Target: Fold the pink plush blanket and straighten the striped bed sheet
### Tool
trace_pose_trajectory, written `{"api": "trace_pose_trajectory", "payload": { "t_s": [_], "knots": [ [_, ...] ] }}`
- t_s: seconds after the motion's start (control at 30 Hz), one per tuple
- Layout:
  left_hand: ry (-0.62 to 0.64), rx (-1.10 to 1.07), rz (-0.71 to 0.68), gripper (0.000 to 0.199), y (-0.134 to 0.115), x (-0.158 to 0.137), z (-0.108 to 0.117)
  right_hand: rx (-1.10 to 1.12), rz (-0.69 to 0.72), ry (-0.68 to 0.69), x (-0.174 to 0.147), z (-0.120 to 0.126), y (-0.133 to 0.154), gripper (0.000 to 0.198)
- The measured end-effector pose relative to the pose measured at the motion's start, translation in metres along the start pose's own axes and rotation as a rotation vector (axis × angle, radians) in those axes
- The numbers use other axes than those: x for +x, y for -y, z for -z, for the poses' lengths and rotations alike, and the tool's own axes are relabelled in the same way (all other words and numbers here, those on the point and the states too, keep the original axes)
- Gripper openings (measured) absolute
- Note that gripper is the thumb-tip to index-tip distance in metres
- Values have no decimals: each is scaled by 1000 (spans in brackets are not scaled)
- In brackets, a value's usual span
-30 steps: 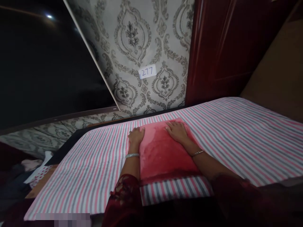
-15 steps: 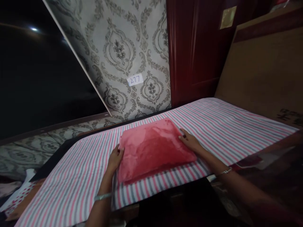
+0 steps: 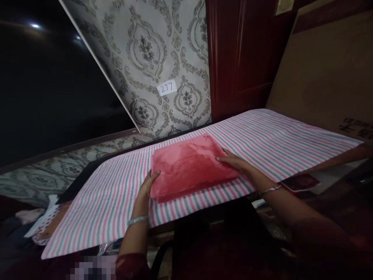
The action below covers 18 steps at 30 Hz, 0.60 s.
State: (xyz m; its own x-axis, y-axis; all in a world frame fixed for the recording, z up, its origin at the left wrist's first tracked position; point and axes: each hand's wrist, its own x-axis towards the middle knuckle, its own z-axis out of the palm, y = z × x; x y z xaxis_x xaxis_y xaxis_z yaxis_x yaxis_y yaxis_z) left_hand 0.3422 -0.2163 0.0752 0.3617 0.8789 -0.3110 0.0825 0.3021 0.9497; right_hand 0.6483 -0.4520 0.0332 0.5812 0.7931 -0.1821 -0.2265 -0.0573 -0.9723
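A square of pinkish-red plush cloth point(image 3: 192, 167), looking folded in layers along its near edge, lies flat on a striped sheet point(image 3: 116, 186). My left hand point(image 3: 149, 183) holds its left edge, thumb on top and the other fingers down along the side, partly hidden. At the right edge, my right hand point(image 3: 231, 160) grips the cloth with its thumb pressed over the top. Whether any fingers reach beneath the cloth cannot be seen.
Behind the sheet is a patterned wall with a paper label point(image 3: 167, 88) reading 277. A large dark screen point(image 3: 58, 85) stands at left, a cardboard box point(image 3: 326, 66) at right. Spotted fabric point(image 3: 43, 225) lies beyond the left end.
Both thumbs now lie further in over the plush cloth. The cloth and the surroundings sit higher in the view as my head tilts down.
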Motion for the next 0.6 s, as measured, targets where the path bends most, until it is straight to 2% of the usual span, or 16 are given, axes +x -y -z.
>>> {"api": "trace_pose_trajectory", "payload": {
  "t_s": [0.1,0.17,0.27,0.33,0.4,0.47,0.53,0.6],
  "knots": [
    [-6,-53,-13,87,-8,-18,-6,29,-45,-23,-1,3,16,75],
    [32,-106,-60,78,-16,-34,-15,15,-28,-57,5,10,36,65],
    [128,-209,-121,75,-17,-62,-35,10,51,-93,15,35,71,49],
    [220,-274,-121,80,-6,-84,-49,76,90,-144,15,56,83,39],
    [318,-319,-62,87,16,-104,-60,216,43,-236,8,76,78,26],
    [375,-316,18,89,40,-121,-66,348,-52,-320,-4,91,58,11],
    [379,-297,59,89,59,-132,-68,420,-95,-370,-18,101,32,13],
    [368,-271,63,89,69,-135,-66,457,-77,-405,-32,106,11,18]
  ]
}}
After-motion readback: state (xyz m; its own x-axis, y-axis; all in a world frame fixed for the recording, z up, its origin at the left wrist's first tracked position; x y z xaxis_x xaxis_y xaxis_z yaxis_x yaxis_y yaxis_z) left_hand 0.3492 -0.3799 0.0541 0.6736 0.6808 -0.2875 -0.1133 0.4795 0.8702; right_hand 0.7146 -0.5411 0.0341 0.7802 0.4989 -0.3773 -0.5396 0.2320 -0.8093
